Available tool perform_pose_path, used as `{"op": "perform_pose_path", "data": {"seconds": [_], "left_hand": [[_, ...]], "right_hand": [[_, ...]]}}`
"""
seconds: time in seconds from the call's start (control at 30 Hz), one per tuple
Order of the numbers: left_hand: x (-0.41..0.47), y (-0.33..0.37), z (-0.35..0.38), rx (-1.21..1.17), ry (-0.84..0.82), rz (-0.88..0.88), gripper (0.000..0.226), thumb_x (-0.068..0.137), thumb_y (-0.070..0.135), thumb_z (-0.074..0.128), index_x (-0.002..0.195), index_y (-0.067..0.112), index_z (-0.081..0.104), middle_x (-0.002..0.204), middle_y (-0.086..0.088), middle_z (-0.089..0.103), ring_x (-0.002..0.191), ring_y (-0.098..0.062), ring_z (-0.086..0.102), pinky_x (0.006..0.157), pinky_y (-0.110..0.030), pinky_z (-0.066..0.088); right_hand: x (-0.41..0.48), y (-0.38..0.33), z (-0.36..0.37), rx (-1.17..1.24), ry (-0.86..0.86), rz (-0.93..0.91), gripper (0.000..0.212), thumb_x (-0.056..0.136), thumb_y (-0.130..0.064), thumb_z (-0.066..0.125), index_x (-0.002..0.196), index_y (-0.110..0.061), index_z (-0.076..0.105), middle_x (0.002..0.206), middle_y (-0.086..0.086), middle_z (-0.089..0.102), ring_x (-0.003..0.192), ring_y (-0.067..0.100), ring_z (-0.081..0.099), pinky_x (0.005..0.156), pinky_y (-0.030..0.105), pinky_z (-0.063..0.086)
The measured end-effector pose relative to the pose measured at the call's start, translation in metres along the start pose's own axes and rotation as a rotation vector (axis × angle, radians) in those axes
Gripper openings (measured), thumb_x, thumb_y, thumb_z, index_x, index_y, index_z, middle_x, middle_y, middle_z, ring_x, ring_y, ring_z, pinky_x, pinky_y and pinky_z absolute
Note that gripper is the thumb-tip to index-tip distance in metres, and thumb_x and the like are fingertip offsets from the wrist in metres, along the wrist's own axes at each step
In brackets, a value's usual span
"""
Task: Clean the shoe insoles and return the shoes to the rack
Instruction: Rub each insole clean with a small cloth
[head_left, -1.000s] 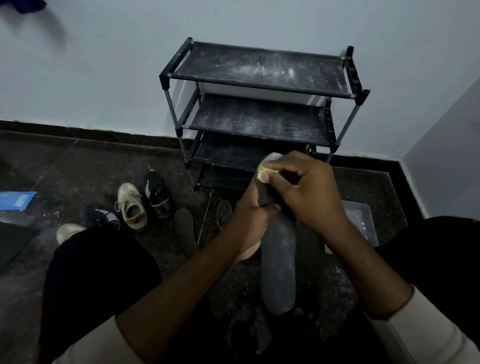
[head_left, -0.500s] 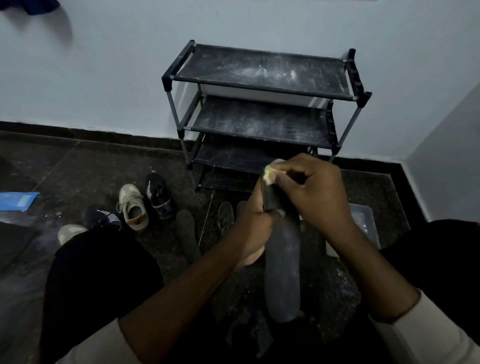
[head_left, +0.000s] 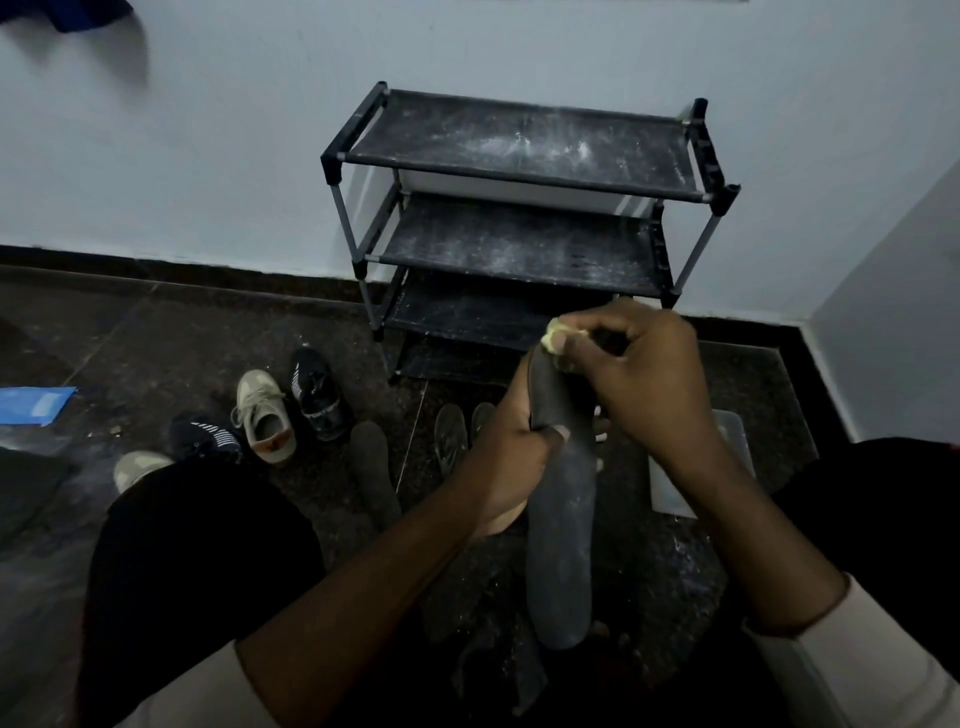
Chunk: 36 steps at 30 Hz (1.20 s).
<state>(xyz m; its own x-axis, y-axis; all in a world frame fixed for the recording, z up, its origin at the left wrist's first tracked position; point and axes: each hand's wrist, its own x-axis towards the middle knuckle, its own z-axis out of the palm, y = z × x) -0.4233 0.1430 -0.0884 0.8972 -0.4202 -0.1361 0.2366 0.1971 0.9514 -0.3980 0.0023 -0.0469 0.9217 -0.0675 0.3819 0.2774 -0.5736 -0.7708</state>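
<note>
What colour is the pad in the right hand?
The pad is pale yellow, clearest in the head view.

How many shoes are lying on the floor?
4, all left of the rack: a black shoe nearest it, a beige sneaker beside that, a striped black shoe, and a pale shoe partly behind the knee. Others may be hidden.

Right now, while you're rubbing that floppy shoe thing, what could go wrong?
1. The left hand grips the insole only near its top. Its long lower end hangs free, so it might slip onto the speckled floor.
2. The right hand only pinches the small yellow wipe; hard rubbing could knock it loose.
3. The rack shelves look dusty, so the shoes may get dirty again there.
</note>
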Motion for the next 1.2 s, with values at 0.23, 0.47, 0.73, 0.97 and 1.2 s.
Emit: {"op": "perform_pose_path", "data": {"seconds": [0.23,0.47,0.73,0.97,1.2], "left_hand": [[-0.001,0.003,0.000,-0.015,-0.036,0.016,0.084,0.094,-0.020,0.038,0.153,0.038,0.029,0.145,0.000,0.054,0.121,-0.029,0.064,0.092,-0.062,0.054],[0.004,-0.001,-0.007,0.048,0.019,0.065,0.090,0.086,-0.024,0.038,0.155,0.034,0.029,0.156,0.002,0.042,0.142,-0.019,0.043,0.116,-0.056,0.035],[0.007,-0.002,-0.009,0.040,0.013,0.076,0.091,0.087,-0.023,0.039,0.155,0.035,0.028,0.159,0.003,0.038,0.146,-0.019,0.038,0.118,-0.057,0.031],[0.002,0.002,-0.009,0.003,-0.021,0.073,0.084,0.093,-0.020,0.041,0.155,0.036,0.029,0.156,-0.001,0.042,0.137,-0.026,0.050,0.102,-0.063,0.047],[0.003,-0.001,-0.009,0.017,-0.007,0.049,0.083,0.095,-0.017,0.039,0.155,0.038,0.028,0.156,0.004,0.041,0.136,-0.024,0.052,0.103,-0.061,0.048]], "right_hand": [[0.004,0.005,-0.004,0.028,0.039,0.036,0.012,0.089,-0.019,0.078,0.100,-0.016,0.080,0.095,-0.008,0.075,0.086,0.004,0.071,0.080,0.029,0.060],[-0.017,0.001,0.012,-0.044,-0.091,-0.039,0.016,0.087,-0.015,0.079,0.103,-0.018,0.080,0.095,-0.011,0.073,0.087,-0.001,0.068,0.079,0.015,0.053],[-0.015,0.001,0.010,-0.041,-0.046,-0.011,0.013,0.087,-0.017,0.079,0.100,-0.018,0.080,0.094,-0.011,0.074,0.085,-0.001,0.068,0.078,0.018,0.055],[-0.008,0.005,0.002,-0.032,0.010,0.034,0.008,0.087,-0.017,0.079,0.094,-0.020,0.081,0.090,-0.011,0.074,0.080,0.001,0.068,0.075,0.023,0.056],[-0.008,0.008,-0.002,-0.045,-0.016,0.081,0.009,0.085,-0.016,0.080,0.090,-0.023,0.082,0.087,-0.013,0.074,0.078,0.001,0.068,0.074,0.027,0.058]]}}
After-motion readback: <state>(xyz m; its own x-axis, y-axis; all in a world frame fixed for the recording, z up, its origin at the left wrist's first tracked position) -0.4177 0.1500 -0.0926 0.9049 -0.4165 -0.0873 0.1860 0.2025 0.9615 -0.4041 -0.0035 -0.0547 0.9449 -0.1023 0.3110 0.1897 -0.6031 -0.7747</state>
